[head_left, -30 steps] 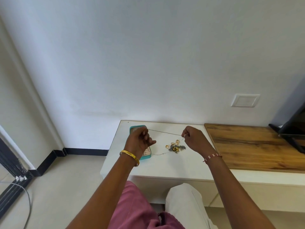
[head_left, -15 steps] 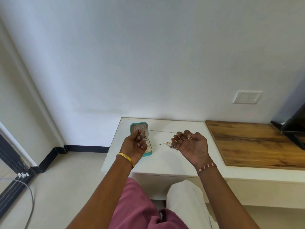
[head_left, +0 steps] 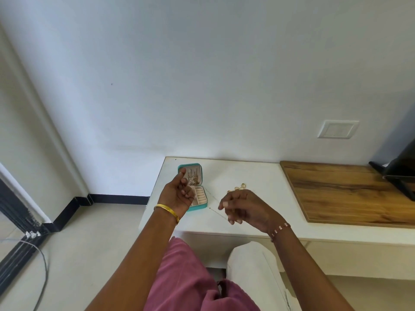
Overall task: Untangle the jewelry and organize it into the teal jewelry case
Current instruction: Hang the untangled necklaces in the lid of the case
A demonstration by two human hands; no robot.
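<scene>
Both hands (head_left: 177, 194) (head_left: 244, 208) lowered, chain (head_left: 213, 196) slackened

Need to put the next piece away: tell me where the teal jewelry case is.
In the head view, the teal jewelry case lies open at the white table's left end, behind the left hand.

Both forearms are bare, with no sleeves in view. A smooth, plain gold bangle (head_left: 167, 211) circles the wrist of the left hand (head_left: 177, 194). A thin bracelet of small pink and white rectangular beads (head_left: 279, 230) sits on the wrist of the right hand (head_left: 244, 207). Nearer, a loose mauve-pink fabric garment (head_left: 184, 277) covers the left leg, and off-white cloth (head_left: 253, 268) covers the right knee.
</scene>
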